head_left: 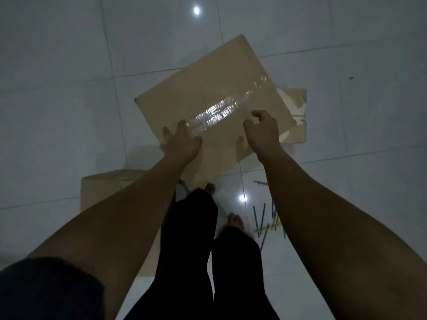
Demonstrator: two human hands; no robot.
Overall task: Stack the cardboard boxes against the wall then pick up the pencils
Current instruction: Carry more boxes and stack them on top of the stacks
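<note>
Above the tiled floor [57, 112], just ahead of the person's bare feet, a taped box [208, 88] is held at a tilt, so the stacking step is judged to be in hand, with the pencils not yet attended to. The left grip [182, 139] is laid over the near left edge of the box with fingers spread on the top face and appears to be clamped on that edge, though the thumb is hidden. The right grip [263, 130] is seen over the near right part of the box with fingers curled; whether cardboard is actually caught cannot be told, since a shadow beneath it suggests a gap. No wall is shown, so the box's place in any stack cannot be judged. A firm hold on both sides would be called for next, then a carry to the wall and a level set-down. The box is seen as flat, broad and plain brown, sealed along its top by a strip of clear tape [217, 112] that glares in the light. A second box [297, 125] is partly covered behind its right corner, and a third box [104, 190] lies near the left forearm. The pencils [263, 218] are scattered on the floor, right of the feet.
</note>
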